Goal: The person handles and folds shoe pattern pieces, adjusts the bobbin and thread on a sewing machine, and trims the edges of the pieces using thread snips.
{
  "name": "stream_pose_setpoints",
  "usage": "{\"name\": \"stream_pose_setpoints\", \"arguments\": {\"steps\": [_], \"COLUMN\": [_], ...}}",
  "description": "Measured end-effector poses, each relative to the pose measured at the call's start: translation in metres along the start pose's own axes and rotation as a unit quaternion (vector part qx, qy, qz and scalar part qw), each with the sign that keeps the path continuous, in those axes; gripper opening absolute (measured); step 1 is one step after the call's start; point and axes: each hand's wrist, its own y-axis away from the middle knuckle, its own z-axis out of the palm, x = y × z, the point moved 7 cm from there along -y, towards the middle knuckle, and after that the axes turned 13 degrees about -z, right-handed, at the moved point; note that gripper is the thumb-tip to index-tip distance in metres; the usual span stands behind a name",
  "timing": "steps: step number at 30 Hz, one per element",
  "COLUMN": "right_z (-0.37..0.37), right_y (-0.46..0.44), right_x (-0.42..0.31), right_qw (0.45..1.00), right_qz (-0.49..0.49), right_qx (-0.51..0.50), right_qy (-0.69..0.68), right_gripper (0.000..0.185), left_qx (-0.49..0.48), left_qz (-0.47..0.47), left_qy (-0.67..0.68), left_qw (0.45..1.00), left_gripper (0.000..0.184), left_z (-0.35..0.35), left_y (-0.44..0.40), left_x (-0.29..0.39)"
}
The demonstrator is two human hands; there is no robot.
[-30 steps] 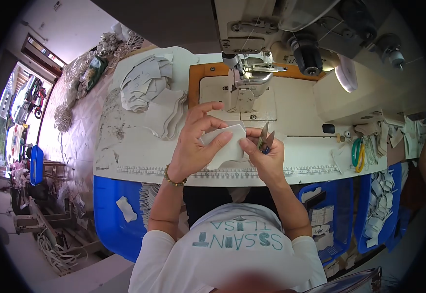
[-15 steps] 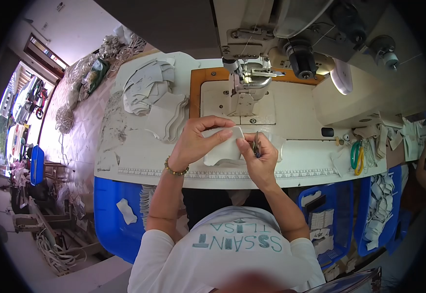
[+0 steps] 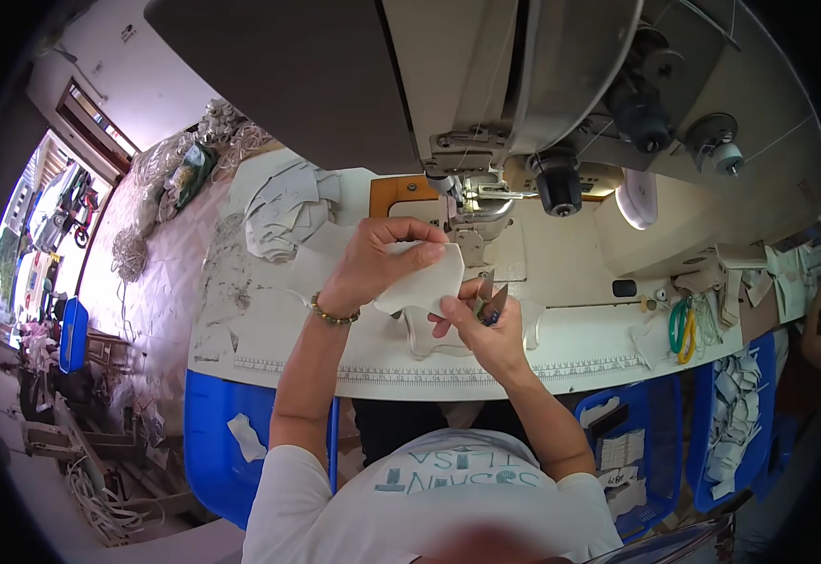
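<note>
My left hand (image 3: 378, 263), with a beaded bracelet at the wrist, pinches the top edge of a white fabric piece (image 3: 427, 282) between thumb and fingers. The piece hangs raised in front of the sewing machine (image 3: 481, 202). In my right hand (image 3: 492, 336) is a small pair of thread snips (image 3: 491, 303), blades pointing up. The right thumb is at the lower right edge of the fabric; whether it grips it I cannot tell. Beneath my hands another white cut piece (image 3: 426, 346) lies on the table, partly covered by them.
A heap of white cut pieces (image 3: 284, 209) lies on the table's left. A ruler strip (image 3: 392, 376) runs along the front edge. Blue baskets (image 3: 213, 470) stand below, one at right holding several pieces (image 3: 736, 404). Green and yellow scissor handles (image 3: 681, 329) lie at right.
The fabric piece has turned and shows more of its face. My right hand has shifted lower on it, and the snips' blades now show apart. The camera view has tilted.
</note>
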Motion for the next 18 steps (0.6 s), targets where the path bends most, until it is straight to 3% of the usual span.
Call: {"name": "stream_pose_setpoints", "arguments": {"steps": [4,8,18], "right_z": [0.002,0.003,0.006], "right_y": [-0.017,-0.033,-0.039], "right_x": [-0.009,-0.011,-0.006], "right_qw": [0.998,0.994,0.988], "right_qz": [-0.028,-0.073,-0.101], "right_qx": [0.045,0.07,0.1], "right_qy": [0.016,-0.031,-0.057], "right_gripper": [0.012,0.013,0.014], "left_qx": [-0.036,-0.046,-0.043], "left_qz": [0.011,-0.038,-0.004], "left_qy": [0.03,0.031,-0.013], "left_qw": [0.999,0.998,0.999], "left_gripper": [0.017,0.02,0.028], "left_z": [-0.003,-0.008,-0.016], "left_y": [-0.025,-0.042,-0.06], "left_x": [0.015,0.024,0.023]}}
